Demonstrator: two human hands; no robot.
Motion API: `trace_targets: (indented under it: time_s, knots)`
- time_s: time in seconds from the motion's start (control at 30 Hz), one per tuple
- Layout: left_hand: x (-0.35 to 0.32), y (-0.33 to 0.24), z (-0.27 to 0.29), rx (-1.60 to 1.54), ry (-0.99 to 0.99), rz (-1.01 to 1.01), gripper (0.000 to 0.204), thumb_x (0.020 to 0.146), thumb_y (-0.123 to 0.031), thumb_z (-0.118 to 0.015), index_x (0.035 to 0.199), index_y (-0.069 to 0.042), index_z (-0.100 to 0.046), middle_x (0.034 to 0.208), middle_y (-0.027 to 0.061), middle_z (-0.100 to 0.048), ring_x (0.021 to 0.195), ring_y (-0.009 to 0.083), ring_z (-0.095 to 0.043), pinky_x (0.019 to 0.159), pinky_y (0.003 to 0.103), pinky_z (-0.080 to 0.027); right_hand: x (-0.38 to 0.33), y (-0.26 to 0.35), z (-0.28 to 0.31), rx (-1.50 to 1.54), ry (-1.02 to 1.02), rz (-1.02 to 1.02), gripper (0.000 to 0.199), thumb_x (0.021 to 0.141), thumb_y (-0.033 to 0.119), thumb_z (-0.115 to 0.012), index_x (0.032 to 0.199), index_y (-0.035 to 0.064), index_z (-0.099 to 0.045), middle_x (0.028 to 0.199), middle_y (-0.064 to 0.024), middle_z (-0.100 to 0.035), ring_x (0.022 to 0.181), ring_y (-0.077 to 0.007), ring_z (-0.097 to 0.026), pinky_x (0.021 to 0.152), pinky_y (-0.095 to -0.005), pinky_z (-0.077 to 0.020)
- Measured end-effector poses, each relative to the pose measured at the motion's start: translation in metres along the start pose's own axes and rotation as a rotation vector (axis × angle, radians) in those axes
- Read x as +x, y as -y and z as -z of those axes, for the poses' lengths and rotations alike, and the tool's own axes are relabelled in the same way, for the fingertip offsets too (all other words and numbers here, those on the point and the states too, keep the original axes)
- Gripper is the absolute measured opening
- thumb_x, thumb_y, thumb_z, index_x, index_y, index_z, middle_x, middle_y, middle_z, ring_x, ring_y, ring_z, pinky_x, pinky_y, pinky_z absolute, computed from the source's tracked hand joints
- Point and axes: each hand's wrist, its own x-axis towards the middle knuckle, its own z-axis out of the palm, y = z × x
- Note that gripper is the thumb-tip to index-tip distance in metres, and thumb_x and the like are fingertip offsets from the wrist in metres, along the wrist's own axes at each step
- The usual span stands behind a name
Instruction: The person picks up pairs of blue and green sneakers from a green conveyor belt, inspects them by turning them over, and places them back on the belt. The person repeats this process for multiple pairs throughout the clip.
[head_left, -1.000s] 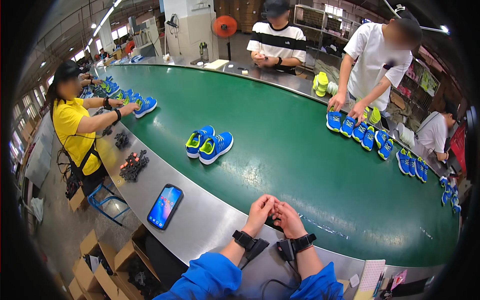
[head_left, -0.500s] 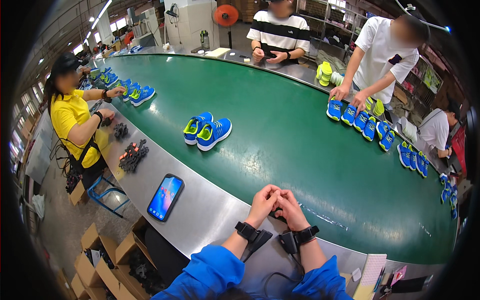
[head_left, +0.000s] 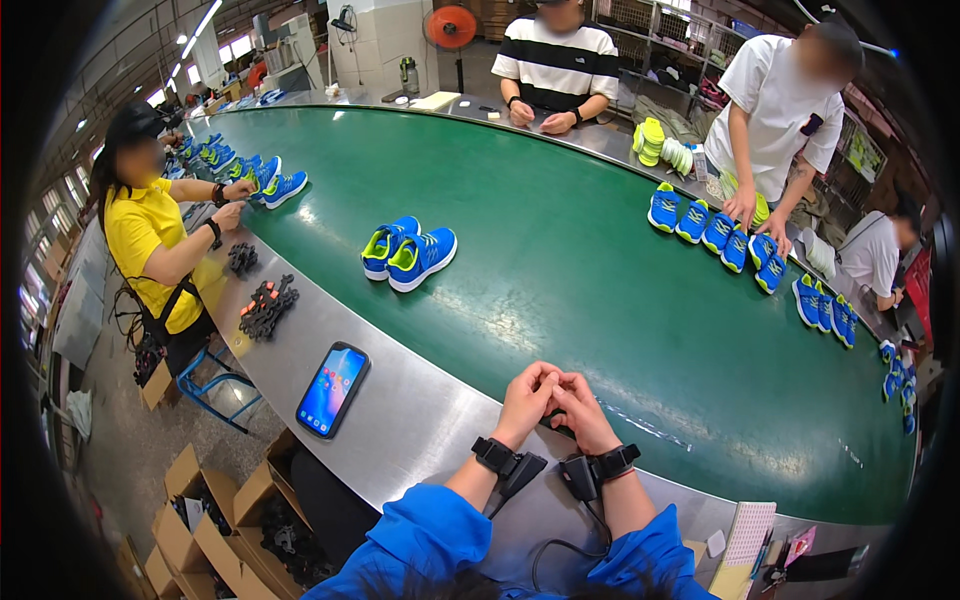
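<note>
My left hand (head_left: 527, 399) and my right hand (head_left: 578, 405) are pressed together over the steel rim (head_left: 420, 420) at the near edge of the green conveyor belt (head_left: 560, 260). The fingers are curled against each other. Whether they hold anything small between them is hidden. Both wrists carry black strapped devices. A pair of blue shoes with lime-green lining (head_left: 408, 253) lies on the belt, well ahead and to the left of my hands.
A phone with a lit screen (head_left: 333, 389) lies on the rim to my left. Black and orange small parts (head_left: 265, 303) sit farther left beside a person in yellow (head_left: 150, 235). Several blue shoes (head_left: 715, 230) line the far right edge by other workers. Cardboard boxes (head_left: 215, 520) stand below.
The blue shoe pair has drifted a little along the belt in view as my head shifted. My hands stay pressed together at the same spot.
</note>
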Motion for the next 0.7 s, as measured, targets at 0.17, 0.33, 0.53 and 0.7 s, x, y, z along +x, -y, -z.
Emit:
trace_targets:
  time_s: [0.17, 0.33, 0.53, 0.7]
  knots:
    - [-0.0024, -0.0018, -0.0069, -0.064, -0.173, -0.059, 0.015, 0.103, -0.02, -0.051, 0.106, -0.005, -0.054, 0.073, -0.0021, -0.053, 0.062, 0.0038, -0.048, 0.054, 0.021, -0.04, 0.0006, -0.0004, 0.0016, -0.007, 0.017, -0.009, 0.034, 0.099, 0.032, -0.058, 0.123, 0.0087, -0.05, 0.102, -0.0009, -0.06, 0.086, -0.0073, -0.058, 0.068, -0.0214, -0.0472]
    - [0.0004, 0.0025, -0.0025, -0.077, -0.185, -0.07, 0.02, 0.104, -0.024, -0.048, 0.104, -0.005, -0.053, 0.073, -0.0008, -0.054, 0.064, 0.005, -0.049, 0.058, 0.021, -0.043, -0.0003, 0.0014, -0.0001, -0.013, 0.024, -0.005, 0.035, 0.099, 0.032, -0.058, 0.124, 0.009, -0.051, 0.104, -0.0008, -0.061, 0.086, -0.007, -0.058, 0.07, -0.0218, -0.0474]
    - [-0.001, 0.0018, -0.0034, -0.079, -0.194, -0.054, 0.021, 0.104, -0.025, -0.047, 0.104, -0.005, -0.053, 0.073, -0.0005, -0.054, 0.064, 0.0049, -0.049, 0.059, 0.021, -0.043, -0.0008, 0.0024, -0.0008, -0.029, 0.022, -0.017, 0.035, 0.099, 0.032, -0.058, 0.124, 0.0088, -0.052, 0.104, -0.0014, -0.061, 0.086, -0.0071, -0.058, 0.069, -0.0224, -0.0477]
    - [-0.002, 0.0, -0.0032, -0.1, -0.176, -0.046, 0.02, 0.104, -0.024, -0.047, 0.105, -0.005, -0.052, 0.073, 0.0001, -0.054, 0.063, 0.0054, -0.049, 0.059, 0.022, -0.044, -0.0013, 0.0027, 0.0005, 0.012, 0.016, -0.012, 0.032, 0.099, 0.031, -0.058, 0.121, 0.0081, -0.054, 0.102, -0.0021, -0.061, 0.083, -0.0081, -0.059, 0.064, -0.0235, -0.0494]
